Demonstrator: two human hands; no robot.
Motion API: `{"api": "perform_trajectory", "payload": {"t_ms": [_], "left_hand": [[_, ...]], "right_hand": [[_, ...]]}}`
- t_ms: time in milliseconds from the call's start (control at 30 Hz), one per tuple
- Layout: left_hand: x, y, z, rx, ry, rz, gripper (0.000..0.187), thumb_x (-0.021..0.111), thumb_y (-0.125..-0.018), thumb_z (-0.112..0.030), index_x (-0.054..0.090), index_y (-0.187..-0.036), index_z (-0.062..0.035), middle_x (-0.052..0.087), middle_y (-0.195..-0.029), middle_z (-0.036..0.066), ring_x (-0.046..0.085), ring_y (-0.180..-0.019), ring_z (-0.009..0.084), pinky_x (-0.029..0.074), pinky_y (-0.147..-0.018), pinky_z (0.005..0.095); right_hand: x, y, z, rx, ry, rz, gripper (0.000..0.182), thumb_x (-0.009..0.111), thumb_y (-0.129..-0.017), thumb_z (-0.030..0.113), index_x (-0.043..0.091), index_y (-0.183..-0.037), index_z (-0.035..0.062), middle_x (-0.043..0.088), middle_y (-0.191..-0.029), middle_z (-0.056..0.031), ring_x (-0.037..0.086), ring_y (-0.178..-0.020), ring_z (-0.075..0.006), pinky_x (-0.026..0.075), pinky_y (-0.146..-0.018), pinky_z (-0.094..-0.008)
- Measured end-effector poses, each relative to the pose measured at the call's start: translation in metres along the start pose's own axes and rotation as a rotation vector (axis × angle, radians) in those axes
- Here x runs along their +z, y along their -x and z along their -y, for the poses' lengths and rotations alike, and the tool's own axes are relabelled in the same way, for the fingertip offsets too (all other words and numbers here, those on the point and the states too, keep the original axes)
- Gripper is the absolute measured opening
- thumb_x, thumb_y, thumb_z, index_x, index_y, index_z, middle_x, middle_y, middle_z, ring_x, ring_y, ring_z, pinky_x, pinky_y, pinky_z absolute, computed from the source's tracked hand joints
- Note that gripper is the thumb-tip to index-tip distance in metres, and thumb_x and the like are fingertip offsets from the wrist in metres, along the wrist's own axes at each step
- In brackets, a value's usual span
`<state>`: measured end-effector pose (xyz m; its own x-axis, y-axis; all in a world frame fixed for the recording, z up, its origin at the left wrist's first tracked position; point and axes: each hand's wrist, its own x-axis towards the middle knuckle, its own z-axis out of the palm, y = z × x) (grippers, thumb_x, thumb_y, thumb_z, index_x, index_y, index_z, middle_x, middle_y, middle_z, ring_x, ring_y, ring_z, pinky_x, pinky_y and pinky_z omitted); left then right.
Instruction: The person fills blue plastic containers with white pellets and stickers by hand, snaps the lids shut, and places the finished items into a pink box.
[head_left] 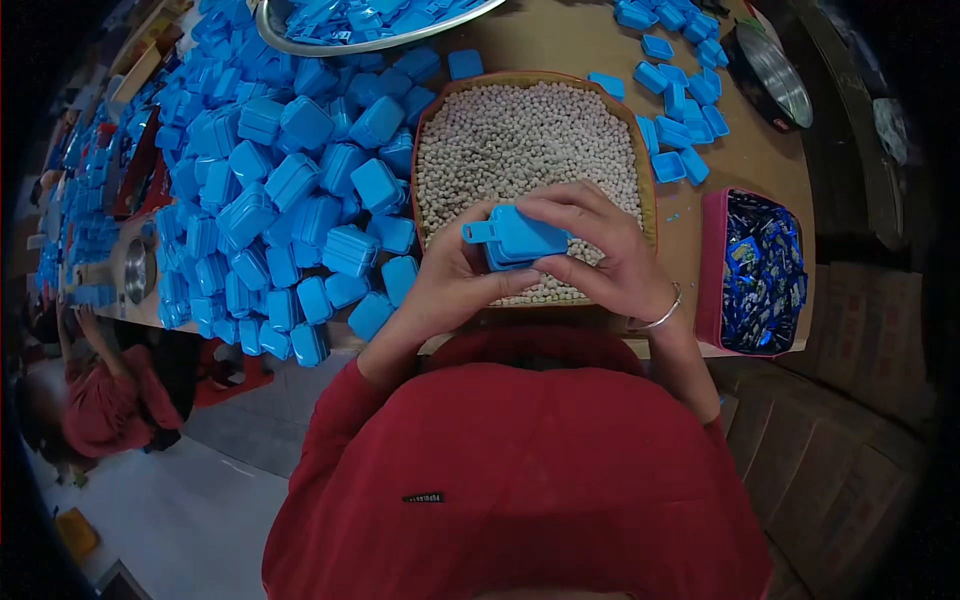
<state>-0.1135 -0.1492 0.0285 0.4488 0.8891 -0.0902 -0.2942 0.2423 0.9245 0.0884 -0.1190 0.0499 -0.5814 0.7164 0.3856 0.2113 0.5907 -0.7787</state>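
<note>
Between my two hands is a small blue plastic case with a slotted tab pointing left. My left hand is closed around its left and lower side. The fingers of my right hand press on its top and right edge, thumb at the lower corner. Both hands hold the case over the near part of a tray filled with small pale round pellets. A bracelet circles my right wrist.
A large heap of blue cases covers the left side. A metal basin of blue pieces stands at the back. On the right are loose blue shells, a dark metal pan and a pink-rimmed box of small packets. Another person sits at far left.
</note>
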Motion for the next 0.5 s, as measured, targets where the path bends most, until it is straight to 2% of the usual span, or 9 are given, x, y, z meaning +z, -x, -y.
{"api": "perform_trajectory", "payload": {"t_ms": [133, 233, 500], "left_hand": [[-0.0019, -0.0006, -0.0045, 0.062, -0.094, 0.038, 0.052, 0.074, -0.077, -0.002, 0.049, -0.122, -0.0007, 0.057, -0.110, 0.004, 0.056, -0.102, 0.0115, 0.048, -0.087, 0.0278], [-0.0062, -0.0018, -0.0048, 0.037, -0.020, 0.076, 0.051, 0.074, -0.078, -0.003, 0.050, -0.122, 0.0000, 0.059, -0.108, 0.004, 0.056, -0.101, 0.0112, 0.048, -0.087, 0.0284], [-0.0036, -0.0020, -0.0077, 0.065, -0.143, 0.045, 0.054, 0.075, -0.076, -0.003, 0.049, -0.124, -0.0009, 0.059, -0.109, 0.005, 0.056, -0.101, 0.0116, 0.048, -0.087, 0.0290]], "right_hand": [[-0.0008, 0.0025, 0.0019, -0.021, 0.020, -0.010, 0.049, 0.070, -0.076, 0.011, 0.057, -0.123, 0.0055, 0.057, -0.114, -0.0142, 0.055, -0.100, -0.0302, 0.046, -0.086, -0.0381], [-0.0021, 0.0023, 0.0033, -0.047, 0.004, -0.010, 0.049, 0.071, -0.076, 0.011, 0.057, -0.123, 0.0049, 0.057, -0.114, -0.0139, 0.055, -0.100, -0.0300, 0.046, -0.085, -0.0378], [-0.0020, -0.0002, 0.0100, -0.091, 0.095, -0.058, 0.050, 0.071, -0.074, 0.007, 0.058, -0.122, 0.0054, 0.057, -0.114, -0.0132, 0.055, -0.097, -0.0307, 0.046, -0.083, -0.0380]]}}
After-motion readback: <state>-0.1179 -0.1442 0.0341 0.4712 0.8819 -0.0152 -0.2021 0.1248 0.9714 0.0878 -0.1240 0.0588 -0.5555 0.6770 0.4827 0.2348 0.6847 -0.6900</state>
